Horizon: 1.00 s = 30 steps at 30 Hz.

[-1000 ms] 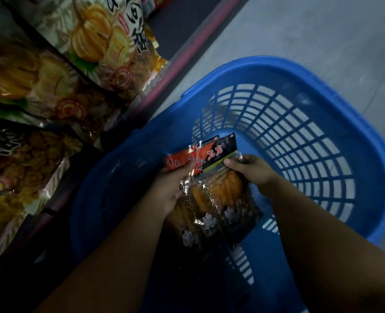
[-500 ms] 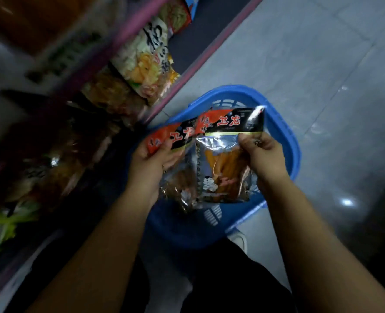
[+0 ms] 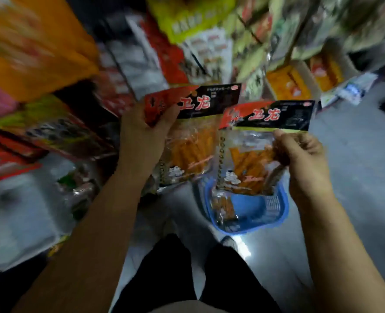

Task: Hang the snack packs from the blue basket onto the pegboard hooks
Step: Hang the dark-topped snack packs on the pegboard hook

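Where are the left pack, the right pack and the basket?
left pack (image 3: 192, 152): head view, on its clear front over the orange sticks.
right pack (image 3: 250, 159): head view, on its clear front.
basket (image 3: 252, 206): head view, on its blue inner wall.

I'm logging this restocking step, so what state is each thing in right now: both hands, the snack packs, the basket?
left hand: grip on a pack's header.
right hand: grip on the other pack, below its header.
left snack pack: held up, sealed.
right snack pack: held up, sealed.
blue basket: on the floor, another pack inside.
pegboard hooks: too blurred to tell.
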Motion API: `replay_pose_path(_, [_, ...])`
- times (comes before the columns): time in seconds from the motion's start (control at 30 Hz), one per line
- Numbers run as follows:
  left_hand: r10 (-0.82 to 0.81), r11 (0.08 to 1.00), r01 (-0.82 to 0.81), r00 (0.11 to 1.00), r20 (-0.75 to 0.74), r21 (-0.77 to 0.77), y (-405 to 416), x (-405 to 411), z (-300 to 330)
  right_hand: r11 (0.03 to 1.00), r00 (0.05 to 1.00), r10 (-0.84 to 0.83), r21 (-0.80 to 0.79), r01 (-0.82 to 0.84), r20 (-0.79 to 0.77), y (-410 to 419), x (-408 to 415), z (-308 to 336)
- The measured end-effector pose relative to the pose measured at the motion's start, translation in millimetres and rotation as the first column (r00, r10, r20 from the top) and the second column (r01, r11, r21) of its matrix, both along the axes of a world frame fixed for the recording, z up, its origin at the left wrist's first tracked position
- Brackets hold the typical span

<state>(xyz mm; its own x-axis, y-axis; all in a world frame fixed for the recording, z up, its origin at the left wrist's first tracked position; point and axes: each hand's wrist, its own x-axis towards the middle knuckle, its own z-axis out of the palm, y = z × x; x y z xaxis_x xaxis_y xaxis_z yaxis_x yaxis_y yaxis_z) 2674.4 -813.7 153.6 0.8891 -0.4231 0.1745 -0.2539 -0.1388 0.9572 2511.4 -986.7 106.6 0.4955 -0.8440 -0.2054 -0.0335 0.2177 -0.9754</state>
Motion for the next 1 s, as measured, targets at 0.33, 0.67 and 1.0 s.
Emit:
replay_pose_path(0.33, [0.231,0.945,-0.142,0.927,0.296,-0.294,92.1,41.6,182.2,0.845,0.892,0.418,-0.436,-0.310,0.175,63.6,125.2,171.4])
replay_pose_path(0.67, [0.270,0.819,-0.083,0.929,0.254,-0.568,147.3,91.0,304.5,0.559,0.615,0.738,-0.763,-0.325,0.278,118.4,218.0,290.7])
replay_pose_path(1.0, [0.295,0.921,-0.098,0.808,0.510,-0.378,166.4,122.5,379.1,0.575,0.594,0.687,-0.813,-0.092,0.418,139.5,241.1,339.5])
